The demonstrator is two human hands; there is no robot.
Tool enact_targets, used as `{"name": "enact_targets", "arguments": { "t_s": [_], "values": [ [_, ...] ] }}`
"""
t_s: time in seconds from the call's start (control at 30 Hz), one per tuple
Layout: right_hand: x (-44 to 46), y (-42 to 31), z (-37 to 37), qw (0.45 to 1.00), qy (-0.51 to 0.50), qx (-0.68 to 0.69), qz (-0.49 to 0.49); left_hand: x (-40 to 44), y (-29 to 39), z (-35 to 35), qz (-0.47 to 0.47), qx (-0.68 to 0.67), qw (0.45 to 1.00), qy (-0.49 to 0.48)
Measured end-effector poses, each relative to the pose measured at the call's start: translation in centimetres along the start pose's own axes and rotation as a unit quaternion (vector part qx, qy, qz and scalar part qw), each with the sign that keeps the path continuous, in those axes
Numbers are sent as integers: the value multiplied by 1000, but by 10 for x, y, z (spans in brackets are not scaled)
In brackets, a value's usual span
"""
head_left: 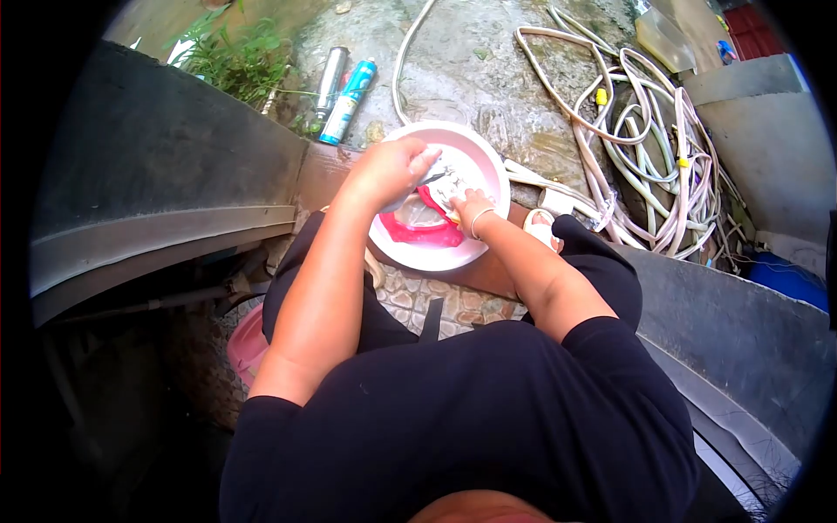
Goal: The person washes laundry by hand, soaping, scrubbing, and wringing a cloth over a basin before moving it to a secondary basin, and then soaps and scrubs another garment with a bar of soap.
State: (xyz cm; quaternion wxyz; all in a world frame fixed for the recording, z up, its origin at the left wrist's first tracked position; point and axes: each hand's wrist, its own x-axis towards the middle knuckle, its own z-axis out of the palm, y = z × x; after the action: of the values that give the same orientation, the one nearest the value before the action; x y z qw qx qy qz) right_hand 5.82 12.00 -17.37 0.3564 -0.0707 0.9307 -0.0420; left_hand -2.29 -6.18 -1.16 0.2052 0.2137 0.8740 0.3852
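In the near tub (pixel 478 152), the right hand (pixel 473 210) touches white cloth (pixel 451 184), fingers loose; left hand (pixel 394 171) curls, hold unclear.

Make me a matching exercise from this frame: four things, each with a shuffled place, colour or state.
1. Basin
2. Hoses
3. Blue can
4. Right hand

A. beside a silver can
B. round and pale
C. has a band at its wrist
D. tangled on the ground

Pairs: 1-B, 2-D, 3-A, 4-C

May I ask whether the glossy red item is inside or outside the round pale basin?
Inside: the round pale basin visibly surrounds the glossy red item.
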Motion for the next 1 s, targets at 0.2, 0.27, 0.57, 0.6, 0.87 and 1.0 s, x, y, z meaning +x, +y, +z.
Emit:
{"name": "enact_targets", "arguments": {
  "t_s": [0.2,0.27,0.57,0.6,0.87,1.0],
  "values": [
    [14,2,37,994,68,-56,-58,-1,3,4,-21,4,1000,-23],
    [23,10,54,996,58,-44,-55,0,3,4,-20,4,999,-24],
    [15,23,14,995,28,82,54,4,3,6,-7,-1,1000,-15],
    [16,30,13,995,28,81,54,3,5,5,-9,-4,1000,-15],
    [36,63,4,919,135,345,134,-1,4,-2,3,-6,999,41],
    [5,27,-94,759,94,645,20,7,12,-3,57,-36,991,111]
  ]
}}
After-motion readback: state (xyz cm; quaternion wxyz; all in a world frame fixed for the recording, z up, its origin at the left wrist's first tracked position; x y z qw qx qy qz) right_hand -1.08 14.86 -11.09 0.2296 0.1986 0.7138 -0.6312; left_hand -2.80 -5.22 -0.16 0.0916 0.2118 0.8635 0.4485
